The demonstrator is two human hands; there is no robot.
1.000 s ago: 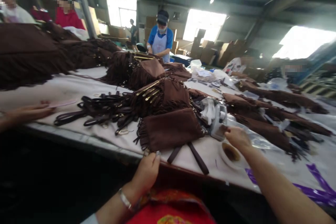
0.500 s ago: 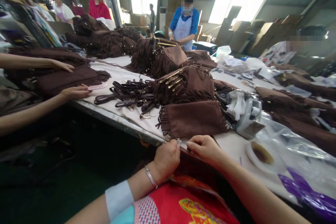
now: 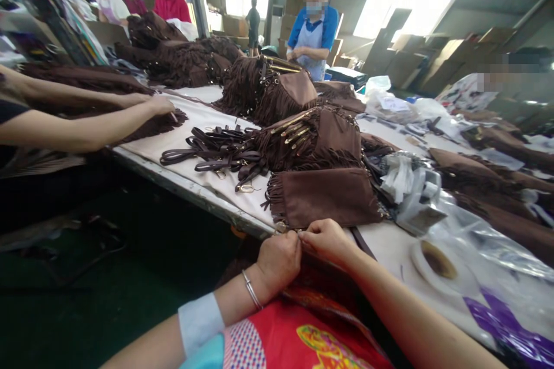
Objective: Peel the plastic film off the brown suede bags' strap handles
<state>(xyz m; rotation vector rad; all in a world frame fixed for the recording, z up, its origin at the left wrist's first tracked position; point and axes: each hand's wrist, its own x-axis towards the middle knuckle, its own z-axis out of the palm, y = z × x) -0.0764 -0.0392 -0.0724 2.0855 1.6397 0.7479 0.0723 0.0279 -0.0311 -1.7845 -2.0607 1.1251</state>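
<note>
At the table's near edge my left hand, with a bracelet at the wrist, is closed in a fist. My right hand meets it with thumb and index finger pinched together. What they grip is small and hidden by the fingers. Just beyond them lies a brown fringed bag, flat on the table, its near edge close to my fingertips. Behind it stand more brown fringed bags with gold zippers. Dark straps with gold clasps lie in a heap to the left.
On the right are a roll of clear film, a clear plastic dispenser and purple plastic. A co-worker's hands work on a bag at the left. Another person in a blue shirt stands across the table.
My right hand has moved left and its fingertips now touch my left hand. The co-worker's hands at the left have come together over the fringed edge. The view has shifted slightly.
</note>
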